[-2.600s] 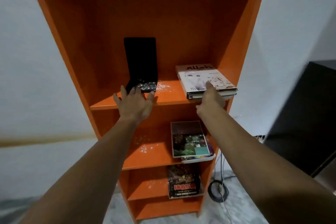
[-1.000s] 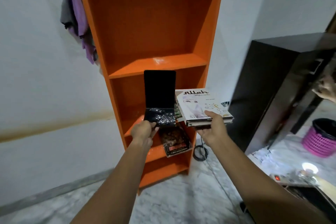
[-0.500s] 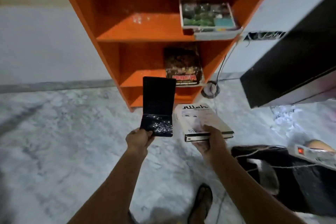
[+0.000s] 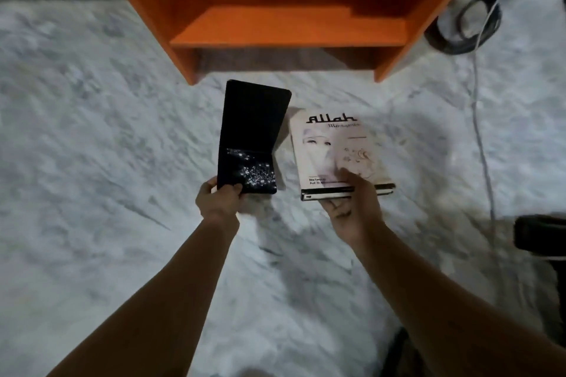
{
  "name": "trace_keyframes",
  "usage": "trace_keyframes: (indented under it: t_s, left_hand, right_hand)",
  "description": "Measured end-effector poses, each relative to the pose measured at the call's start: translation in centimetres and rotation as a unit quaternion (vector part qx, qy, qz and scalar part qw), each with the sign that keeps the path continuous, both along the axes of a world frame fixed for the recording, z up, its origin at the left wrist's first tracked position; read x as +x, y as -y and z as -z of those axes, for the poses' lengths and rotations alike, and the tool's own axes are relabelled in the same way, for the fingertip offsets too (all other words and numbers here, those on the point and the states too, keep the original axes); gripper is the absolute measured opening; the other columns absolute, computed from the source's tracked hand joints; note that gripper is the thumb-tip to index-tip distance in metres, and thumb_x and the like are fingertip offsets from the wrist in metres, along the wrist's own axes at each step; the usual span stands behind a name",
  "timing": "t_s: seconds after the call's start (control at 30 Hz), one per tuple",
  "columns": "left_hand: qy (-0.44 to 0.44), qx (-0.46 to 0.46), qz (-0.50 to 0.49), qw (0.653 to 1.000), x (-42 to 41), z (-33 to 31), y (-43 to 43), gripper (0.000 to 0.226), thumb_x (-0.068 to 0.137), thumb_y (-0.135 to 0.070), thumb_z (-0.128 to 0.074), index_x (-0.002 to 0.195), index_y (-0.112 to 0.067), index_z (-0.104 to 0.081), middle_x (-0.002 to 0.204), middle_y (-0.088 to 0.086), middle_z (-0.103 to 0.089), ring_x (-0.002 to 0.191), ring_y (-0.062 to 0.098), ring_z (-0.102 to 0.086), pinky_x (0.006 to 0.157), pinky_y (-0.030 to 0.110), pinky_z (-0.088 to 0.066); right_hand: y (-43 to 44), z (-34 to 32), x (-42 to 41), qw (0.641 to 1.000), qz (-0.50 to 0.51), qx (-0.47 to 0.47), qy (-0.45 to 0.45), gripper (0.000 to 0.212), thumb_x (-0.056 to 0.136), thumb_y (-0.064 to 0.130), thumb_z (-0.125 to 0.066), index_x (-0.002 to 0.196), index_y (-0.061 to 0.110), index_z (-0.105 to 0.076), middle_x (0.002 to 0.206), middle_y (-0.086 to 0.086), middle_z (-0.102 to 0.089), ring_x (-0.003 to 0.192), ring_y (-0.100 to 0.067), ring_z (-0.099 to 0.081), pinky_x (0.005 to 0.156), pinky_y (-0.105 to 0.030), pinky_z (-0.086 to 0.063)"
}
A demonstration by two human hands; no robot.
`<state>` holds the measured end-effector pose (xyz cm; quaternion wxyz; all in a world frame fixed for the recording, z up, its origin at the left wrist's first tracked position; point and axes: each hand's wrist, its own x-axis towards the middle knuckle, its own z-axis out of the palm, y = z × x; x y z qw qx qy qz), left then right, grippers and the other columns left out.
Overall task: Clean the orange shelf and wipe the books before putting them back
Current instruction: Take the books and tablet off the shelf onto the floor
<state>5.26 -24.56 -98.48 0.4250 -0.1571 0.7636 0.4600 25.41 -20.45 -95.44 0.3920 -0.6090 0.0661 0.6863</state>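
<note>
Below, left hand (image 4: 219, 199) pinches black folder (image 4: 252, 138); right hand (image 4: 352, 208) grips book (image 4: 337, 153).

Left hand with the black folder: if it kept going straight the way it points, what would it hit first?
Probably the orange shelf, its bottom front edge; only marble floor lies between. Depth is unclear.

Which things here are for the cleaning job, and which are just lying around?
For the job:
- orange shelf, to be cleaned
- black folder with white specks, held in the left hand
- white book, held in the right hand

Just lying around:
- coiled black cable on the floor beside the shelf
- dark object at the right edge, too cut off to identify
</note>
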Motion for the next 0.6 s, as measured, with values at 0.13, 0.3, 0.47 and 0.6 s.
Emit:
trace_keyframes:
  t_s: [0.13, 0.3, 0.47, 0.6]
  left_hand:
    - [-0.017, 0.003, -0.016, 1.000, 0.5, 4.4, 0.3, 0.032, 0.085, 0.013, -0.067, 0.097, -0.015, -0.059, 0.108, 0.019, -0.068, 0.090, 0.031, -0.069, 0.049, 0.018, -0.054]
    - [-0.097, -0.077, 0.036, 0.992, 0.9, 7.2, 1.4, 0.028, 0.072, -0.002, -0.086, 0.093, -0.008, -0.067, 0.096, 0.016, -0.073, 0.079, 0.027, -0.072, 0.068, 0.032, -0.063]
    - [-0.169, -0.144, 0.121, 0.967, 0.8, 6.9, 0.8, 0.034, 0.070, -0.020, -0.090, 0.099, -0.011, -0.075, 0.085, 0.006, -0.066, 0.079, 0.026, -0.065, 0.083, 0.033, -0.058]
    - [-0.189, -0.159, 0.142, 0.959, 0.9, 5.3, 0.6, 0.049, 0.070, -0.024, -0.090, 0.112, -0.010, -0.069, 0.108, 0.012, -0.071, 0.105, 0.034, -0.068, 0.092, 0.043, -0.056]
  right_hand:
    - [1.9, 6.3, 0.0, 0.999, 0.033, 0.020, -0.022, 0.053, 0.095, 0.002, -0.059, 0.143, 0.023, -0.052, 0.133, -0.006, -0.068, 0.120, -0.030, -0.066, 0.096, -0.052, -0.055]
    - [3.4, 8.5, -0.4, 0.989, -0.002, -0.058, 0.138, 0.038, 0.091, 0.016, -0.074, 0.127, 0.016, -0.063, 0.115, -0.004, -0.074, 0.103, -0.024, -0.073, 0.084, -0.038, -0.061]
    - [3.9, 9.4, -0.7, 0.951, -0.068, -0.107, 0.282, 0.065, 0.059, 0.054, -0.091, 0.106, 0.013, -0.070, 0.094, -0.004, -0.073, 0.089, -0.028, -0.071, 0.086, -0.047, -0.060]
    - [3.0, 6.4, -0.3, 0.896, -0.157, -0.181, 0.374, 0.091, 0.072, 0.060, -0.082, 0.139, 0.009, -0.048, 0.140, -0.018, -0.047, 0.123, -0.039, -0.052, 0.106, -0.048, -0.046]
